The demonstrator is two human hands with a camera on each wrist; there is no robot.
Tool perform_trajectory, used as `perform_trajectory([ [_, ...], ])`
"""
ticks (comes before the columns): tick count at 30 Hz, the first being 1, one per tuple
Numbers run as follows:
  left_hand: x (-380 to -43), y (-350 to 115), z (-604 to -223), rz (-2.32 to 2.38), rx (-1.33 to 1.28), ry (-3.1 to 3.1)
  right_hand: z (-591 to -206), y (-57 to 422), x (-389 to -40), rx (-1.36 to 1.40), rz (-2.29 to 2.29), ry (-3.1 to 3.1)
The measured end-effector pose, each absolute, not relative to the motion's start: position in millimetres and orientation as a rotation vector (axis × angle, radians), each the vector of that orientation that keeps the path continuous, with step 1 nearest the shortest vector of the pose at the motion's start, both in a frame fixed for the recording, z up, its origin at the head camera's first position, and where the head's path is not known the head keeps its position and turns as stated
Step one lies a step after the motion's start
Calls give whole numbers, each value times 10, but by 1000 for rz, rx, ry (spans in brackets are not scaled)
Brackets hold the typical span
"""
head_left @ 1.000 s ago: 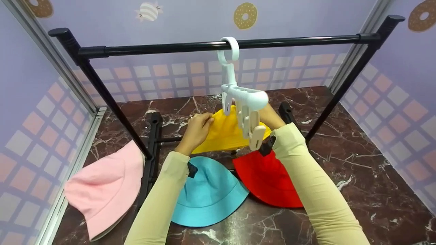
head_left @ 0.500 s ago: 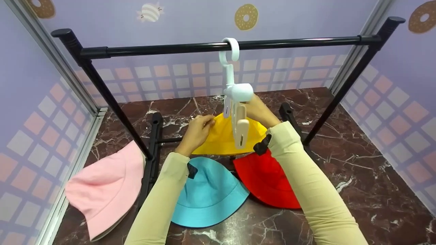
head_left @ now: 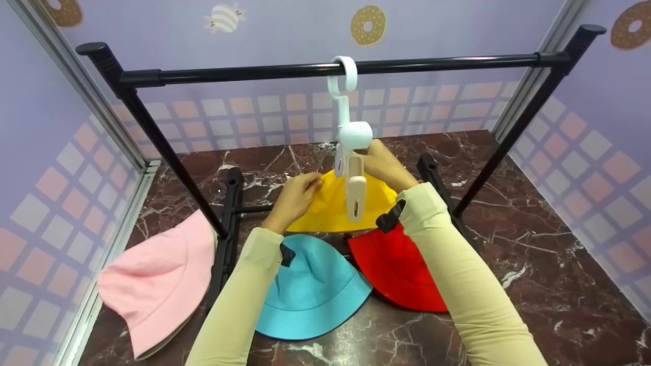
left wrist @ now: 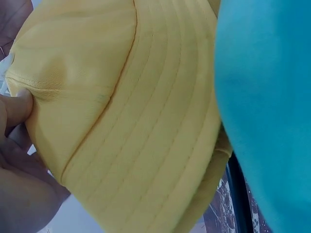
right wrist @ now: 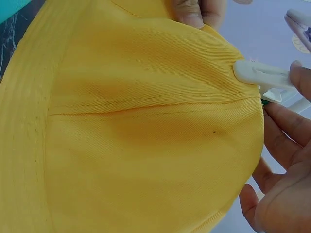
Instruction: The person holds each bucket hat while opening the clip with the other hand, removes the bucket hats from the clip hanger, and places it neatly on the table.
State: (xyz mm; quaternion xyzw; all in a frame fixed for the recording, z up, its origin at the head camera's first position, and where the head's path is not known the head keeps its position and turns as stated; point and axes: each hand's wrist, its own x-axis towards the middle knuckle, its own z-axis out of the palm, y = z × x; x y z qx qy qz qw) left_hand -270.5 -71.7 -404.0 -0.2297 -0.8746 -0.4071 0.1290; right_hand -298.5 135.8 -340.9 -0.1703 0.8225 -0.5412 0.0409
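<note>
A yellow bucket hat (head_left: 325, 206) is held up beneath a white clip hanger (head_left: 356, 136), which hangs by its hook from the black rail. My left hand (head_left: 296, 198) pinches the left side of the crown; the left wrist view shows the thumb (left wrist: 22, 104) on the cloth. My right hand (head_left: 385, 165), partly behind the hanger in the head view, grips a white clip (right wrist: 260, 75) with the thumb on its upper side and fingers behind. In the right wrist view, that clip's tip lies over the top of the crown. Other pale clips hang nearer the camera.
A pink hat (head_left: 157, 279) lies left of the rack's foot. A blue hat (head_left: 310, 290) and a red hat (head_left: 402, 269) lie in front. The black rack (head_left: 229, 74) stands on a dark marbled surface (head_left: 534, 284) between patterned walls.
The hanger has turned, its near end swinging left so its clips line up toward the camera. My right hand has shifted slightly left with it. My left hand stays on the yellow hat.
</note>
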Motion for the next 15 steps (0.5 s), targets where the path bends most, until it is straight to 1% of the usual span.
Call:
perform_trajectory([
  [9,-2714,-713,-4068,-1223,-653,-2518,-3367,1338,-3007,-454,-1471,2623],
  [15,-2715,-707,-4079,-1233,-667,-2504,-3371,1352,-2996,-487,-1537,2623],
])
